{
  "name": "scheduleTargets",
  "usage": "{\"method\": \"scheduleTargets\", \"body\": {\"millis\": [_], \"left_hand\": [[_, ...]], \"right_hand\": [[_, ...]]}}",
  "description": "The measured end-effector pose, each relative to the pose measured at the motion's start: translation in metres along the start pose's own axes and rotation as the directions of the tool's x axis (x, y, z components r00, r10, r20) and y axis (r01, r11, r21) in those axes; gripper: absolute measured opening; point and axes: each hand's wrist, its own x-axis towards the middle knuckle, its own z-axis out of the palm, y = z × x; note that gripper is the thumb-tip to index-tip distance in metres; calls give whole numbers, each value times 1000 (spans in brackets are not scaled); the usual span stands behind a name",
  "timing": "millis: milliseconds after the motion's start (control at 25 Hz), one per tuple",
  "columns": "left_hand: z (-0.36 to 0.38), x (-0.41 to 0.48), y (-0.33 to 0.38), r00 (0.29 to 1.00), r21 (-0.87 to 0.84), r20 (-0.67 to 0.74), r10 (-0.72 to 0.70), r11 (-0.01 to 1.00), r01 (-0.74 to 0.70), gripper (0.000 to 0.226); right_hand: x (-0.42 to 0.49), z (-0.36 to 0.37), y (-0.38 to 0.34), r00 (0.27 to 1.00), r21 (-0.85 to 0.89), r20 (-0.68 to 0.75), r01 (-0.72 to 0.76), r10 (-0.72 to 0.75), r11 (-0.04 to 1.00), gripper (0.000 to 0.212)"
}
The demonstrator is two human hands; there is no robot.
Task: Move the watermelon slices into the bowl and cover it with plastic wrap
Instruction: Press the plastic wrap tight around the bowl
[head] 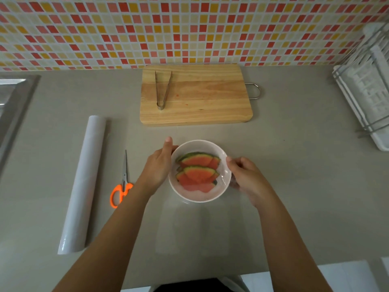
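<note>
A white bowl [210,145] stands on the grey counter in front of me, holding several watermelon slices [197,171]. A clear sheet of plastic wrap [192,230] lies over the bowl and trails toward me across the counter. My left hand [157,165] presses against the bowl's left rim, fingers curved around it. My right hand [246,175] pinches the wrap at the bowl's right rim. The roll of plastic wrap [83,184] lies on the left.
Orange-handled scissors [122,186] lie between the roll and the bowl. A wooden cutting board [202,102] with metal tongs [163,89] sits behind the bowl. A sink edge [14,102] is at far left, a dish rack [366,87] at far right.
</note>
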Motion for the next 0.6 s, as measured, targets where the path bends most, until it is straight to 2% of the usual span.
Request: {"method": "scheduleTargets", "body": {"millis": [40,160,200,280,320,400,480,520,600], "left_hand": [[-1,-4,-2,1000,28,-2,-22,999,22,71],[0,-25,-7,993,-32,-50,-106,994,104,68],[-2,-23,-5,990,47,-118,-83,995,89,62],[-7,-6,3,976,198,-211,57,980,-14,43],[-7,5,11,980,203,-175,100,977,-63,38],[-3,26,30,994,141,44,96,985,-101,40],[1,36,40,962,133,268,44,988,-82,49],[1,38,40,949,149,315,29,986,-80,52],[-3,37,35,957,159,290,-6,986,-42,55]], "right_hand": [[2,4,-4,999,42,-28,35,-34,998,26],[7,10,-17,983,217,-128,161,-135,963,25],[10,8,-20,978,244,-153,175,-140,954,27],[11,0,-18,982,153,-151,141,-117,978,38],[9,-5,-14,991,102,-113,78,-67,992,42],[1,-10,-7,997,86,-5,-71,71,994,43],[-2,-9,-2,998,128,33,-65,61,990,28],[-3,-7,-3,999,169,34,-33,28,985,22],[3,-1,-14,999,254,47,7,-20,967,20]]}}
